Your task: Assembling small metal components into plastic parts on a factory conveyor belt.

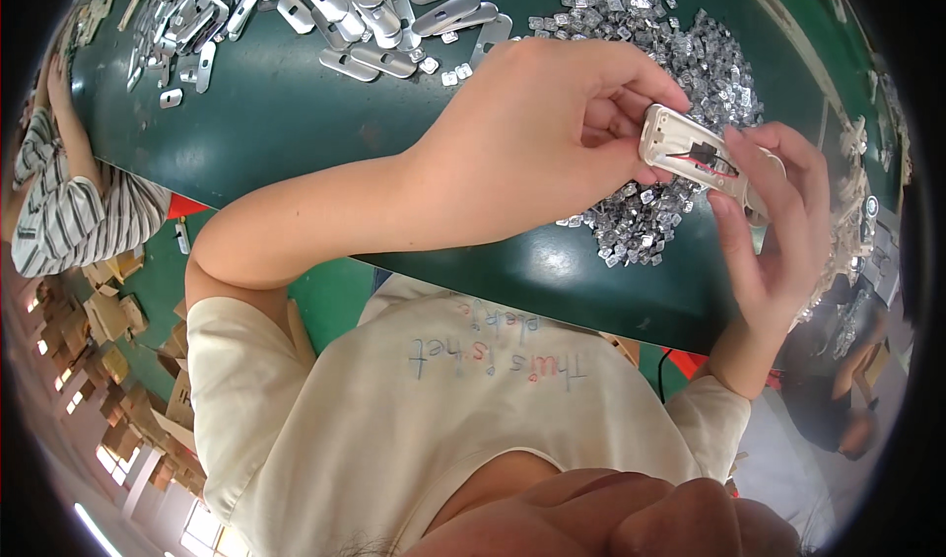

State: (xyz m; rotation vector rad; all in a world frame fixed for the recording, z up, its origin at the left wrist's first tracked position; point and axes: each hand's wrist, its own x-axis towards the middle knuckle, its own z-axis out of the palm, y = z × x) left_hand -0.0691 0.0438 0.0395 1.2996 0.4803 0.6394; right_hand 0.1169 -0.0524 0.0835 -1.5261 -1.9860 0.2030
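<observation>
Both hands' grip [690, 153] pinches a white oblong casing [690, 148] above silvery pieces [680, 54].

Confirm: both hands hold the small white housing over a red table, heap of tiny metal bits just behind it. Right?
Not quite. The table is dark green, not red, as the head view shows. The rest holds: the left hand and the right hand both hold the small white housing, and the heap of tiny metal bits lies just behind it.
</observation>
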